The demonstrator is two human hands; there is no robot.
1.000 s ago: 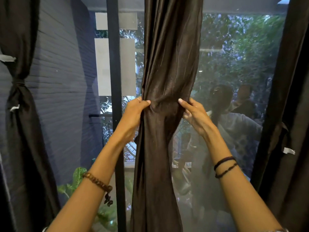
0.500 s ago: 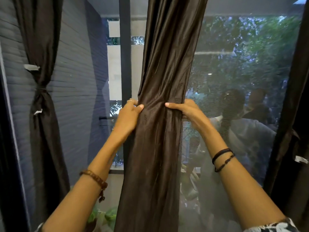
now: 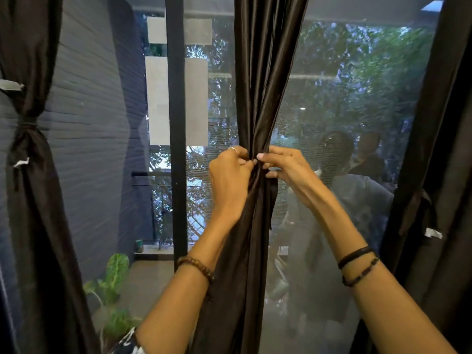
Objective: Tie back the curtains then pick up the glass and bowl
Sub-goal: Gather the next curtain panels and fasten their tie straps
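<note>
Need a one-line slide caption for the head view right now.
Both hands, left hand and right hand, pinch the middle curtain gathered at the window; the left curtain hangs already tied.

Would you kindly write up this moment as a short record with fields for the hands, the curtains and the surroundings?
left hand: left hand grips the middle curtain at its gathered waist
right hand: right hand pinches the same bunched spot from the other side
middle curtain: gathered narrow, no finished tie visible
left curtain: left curtain tied with a band
right curtain: right curtain looks tied; knot dim
surroundings: window frame, plant below
glass and bowl: not in view
</note>
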